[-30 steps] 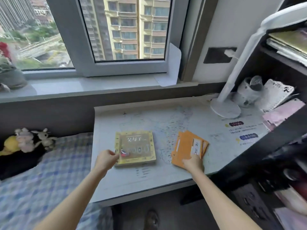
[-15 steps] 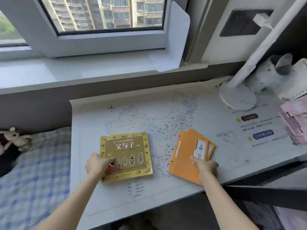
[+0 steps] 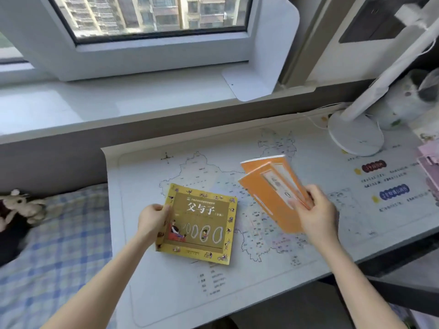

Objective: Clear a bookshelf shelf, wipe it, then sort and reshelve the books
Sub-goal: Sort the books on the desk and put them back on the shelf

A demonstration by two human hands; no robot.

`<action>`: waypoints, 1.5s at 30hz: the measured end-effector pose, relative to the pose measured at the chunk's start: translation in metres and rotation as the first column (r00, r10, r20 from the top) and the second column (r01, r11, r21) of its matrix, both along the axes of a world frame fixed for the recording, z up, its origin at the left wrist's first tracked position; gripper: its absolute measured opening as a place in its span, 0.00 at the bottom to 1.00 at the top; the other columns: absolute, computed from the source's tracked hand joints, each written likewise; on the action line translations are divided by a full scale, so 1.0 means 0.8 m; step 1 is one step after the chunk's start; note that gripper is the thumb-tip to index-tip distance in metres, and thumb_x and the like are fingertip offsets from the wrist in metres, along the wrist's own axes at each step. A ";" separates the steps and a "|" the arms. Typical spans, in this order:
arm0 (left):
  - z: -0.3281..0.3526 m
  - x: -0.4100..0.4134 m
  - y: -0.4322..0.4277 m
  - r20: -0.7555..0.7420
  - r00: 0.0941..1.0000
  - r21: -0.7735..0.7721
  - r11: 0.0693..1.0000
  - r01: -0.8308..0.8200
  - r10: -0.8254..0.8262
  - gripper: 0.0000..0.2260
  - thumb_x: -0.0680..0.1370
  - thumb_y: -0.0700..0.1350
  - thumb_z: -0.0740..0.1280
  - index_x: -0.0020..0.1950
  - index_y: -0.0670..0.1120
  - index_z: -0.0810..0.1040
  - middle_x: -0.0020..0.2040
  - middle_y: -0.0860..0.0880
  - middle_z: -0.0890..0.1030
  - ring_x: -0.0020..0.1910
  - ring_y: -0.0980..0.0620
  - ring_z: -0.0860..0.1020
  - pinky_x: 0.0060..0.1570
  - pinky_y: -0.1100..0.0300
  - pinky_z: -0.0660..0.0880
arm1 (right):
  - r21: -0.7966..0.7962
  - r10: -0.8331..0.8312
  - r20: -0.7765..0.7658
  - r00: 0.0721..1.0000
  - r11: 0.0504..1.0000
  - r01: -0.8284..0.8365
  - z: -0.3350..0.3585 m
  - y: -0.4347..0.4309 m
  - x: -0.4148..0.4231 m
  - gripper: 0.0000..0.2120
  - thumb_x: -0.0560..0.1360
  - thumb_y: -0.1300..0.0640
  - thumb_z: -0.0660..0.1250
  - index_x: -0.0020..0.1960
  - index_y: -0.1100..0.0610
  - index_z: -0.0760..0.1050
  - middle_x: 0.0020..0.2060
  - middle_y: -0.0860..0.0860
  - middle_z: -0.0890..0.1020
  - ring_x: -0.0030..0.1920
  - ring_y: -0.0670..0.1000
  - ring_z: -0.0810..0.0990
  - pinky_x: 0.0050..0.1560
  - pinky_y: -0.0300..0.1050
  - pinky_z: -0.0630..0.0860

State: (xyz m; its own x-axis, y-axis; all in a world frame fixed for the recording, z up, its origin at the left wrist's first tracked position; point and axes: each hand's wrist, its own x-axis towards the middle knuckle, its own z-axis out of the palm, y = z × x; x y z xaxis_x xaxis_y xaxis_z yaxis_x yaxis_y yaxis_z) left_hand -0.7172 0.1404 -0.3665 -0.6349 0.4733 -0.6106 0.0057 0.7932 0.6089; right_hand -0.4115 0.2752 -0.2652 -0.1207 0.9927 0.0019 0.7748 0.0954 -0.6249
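The left hand grips the yellow book's edge while the right hand pinches fanned orange booklets above the table, probably keeping kinds apart for sorting.

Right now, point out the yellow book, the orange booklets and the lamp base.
yellow book (image 3: 200,223): head view, middle of the front cover.
orange booklets (image 3: 267,205): head view, front booklet's cover.
lamp base (image 3: 356,136): head view, top of the round foot.

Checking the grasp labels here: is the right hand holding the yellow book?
No, the right hand grips the orange booklets, while the left hand holds the yellow book by its left edge.
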 end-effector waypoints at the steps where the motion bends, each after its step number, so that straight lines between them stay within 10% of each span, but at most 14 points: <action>1: -0.001 -0.005 0.000 0.047 0.999 0.012 1.000 -0.010 0.009 0.13 0.80 0.47 0.61 0.41 0.42 0.77 0.36 0.46 0.78 0.36 0.47 0.74 0.37 0.57 0.70 | 0.105 0.107 0.037 0.994 0.988 -0.110 0.014 -0.003 -0.016 0.09 0.70 0.59 0.75 0.44 0.56 0.75 0.34 0.49 0.80 0.35 0.55 0.78 0.35 0.47 0.70; 5: 0.005 -0.021 0.002 0.210 0.978 0.012 1.000 -0.020 0.017 0.20 0.82 0.54 0.53 0.45 0.42 0.76 0.40 0.43 0.78 0.38 0.46 0.75 0.42 0.55 0.73 | 0.387 0.424 0.276 0.863 0.772 -0.504 0.010 -0.036 -0.089 0.07 0.68 0.56 0.71 0.43 0.56 0.76 0.32 0.48 0.79 0.26 0.50 0.76 0.27 0.36 0.64; 10: 0.021 -0.024 0.003 0.303 0.953 0.067 0.998 -0.003 -0.018 0.25 0.84 0.54 0.48 0.43 0.42 0.79 0.39 0.44 0.81 0.38 0.46 0.78 0.39 0.58 0.75 | 0.197 0.526 0.510 0.680 0.698 -0.688 -0.048 -0.070 -0.135 0.22 0.58 0.58 0.81 0.46 0.54 0.74 0.31 0.48 0.78 0.26 0.51 0.76 0.22 0.39 0.68; 15: 0.023 -0.032 0.001 0.373 0.927 0.074 0.997 0.021 -0.047 0.28 0.83 0.57 0.46 0.43 0.43 0.79 0.39 0.44 0.81 0.38 0.46 0.78 0.42 0.57 0.75 | -0.137 0.621 0.216 0.753 0.783 -0.606 -0.008 -0.045 -0.144 0.06 0.75 0.50 0.70 0.50 0.50 0.76 0.38 0.44 0.82 0.34 0.48 0.78 0.31 0.38 0.68; 19: 0.025 -0.037 -0.002 0.417 0.909 0.073 0.997 -0.005 -0.026 0.29 0.83 0.60 0.45 0.47 0.42 0.78 0.41 0.45 0.81 0.39 0.48 0.78 0.43 0.57 0.74 | -0.535 0.658 -0.095 0.747 0.599 -0.596 -0.018 -0.024 -0.156 0.06 0.74 0.47 0.69 0.47 0.47 0.74 0.43 0.45 0.81 0.45 0.50 0.80 0.47 0.49 0.76; 28: 0.028 -0.026 -0.009 0.421 0.896 0.132 0.987 0.090 -0.138 0.30 0.79 0.66 0.44 0.52 0.49 0.80 0.50 0.48 0.81 0.50 0.49 0.78 0.54 0.54 0.74 | -0.637 0.704 0.155 0.693 0.608 -0.475 -0.083 -0.023 -0.204 0.16 0.77 0.45 0.66 0.62 0.49 0.73 0.58 0.46 0.80 0.55 0.50 0.78 0.54 0.47 0.74; 34: 0.018 -0.036 -0.012 0.405 0.900 0.092 0.987 0.135 -0.161 0.29 0.74 0.69 0.58 0.52 0.45 0.80 0.47 0.45 0.81 0.44 0.46 0.77 0.50 0.52 0.72 | -0.569 0.456 0.027 0.890 0.739 -0.361 -0.071 -0.027 -0.149 0.08 0.75 0.49 0.68 0.54 0.48 0.74 0.50 0.44 0.81 0.50 0.49 0.79 0.51 0.52 0.77; 38: 0.020 -0.030 0.000 0.342 0.909 0.074 0.971 0.226 -0.238 0.10 0.74 0.47 0.71 0.49 0.40 0.80 0.48 0.42 0.84 0.44 0.44 0.82 0.51 0.48 0.78 | -0.460 0.082 -0.039 0.996 0.883 -0.091 -0.058 -0.040 -0.095 0.06 0.75 0.54 0.70 0.47 0.47 0.73 0.45 0.45 0.82 0.45 0.50 0.81 0.45 0.50 0.76; 45: 0.080 -0.016 0.027 0.100 0.938 0.111 0.941 0.320 -0.331 0.06 0.74 0.45 0.71 0.44 0.42 0.80 0.42 0.46 0.84 0.39 0.48 0.80 0.39 0.56 0.74 | -0.404 -0.458 0.023 0.889 0.809 0.428 -0.070 -0.094 -0.013 0.06 0.76 0.54 0.69 0.49 0.54 0.74 0.45 0.50 0.82 0.42 0.53 0.79 0.40 0.46 0.72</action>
State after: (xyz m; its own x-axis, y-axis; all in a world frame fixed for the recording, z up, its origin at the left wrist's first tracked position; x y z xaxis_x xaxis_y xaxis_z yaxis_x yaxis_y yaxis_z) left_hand -0.7300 0.1622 -0.3025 -0.3642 0.6997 -0.6147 0.1800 0.7004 0.6907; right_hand -0.4220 0.2000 -0.3215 0.3176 0.8587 -0.4023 0.6254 -0.5085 -0.5918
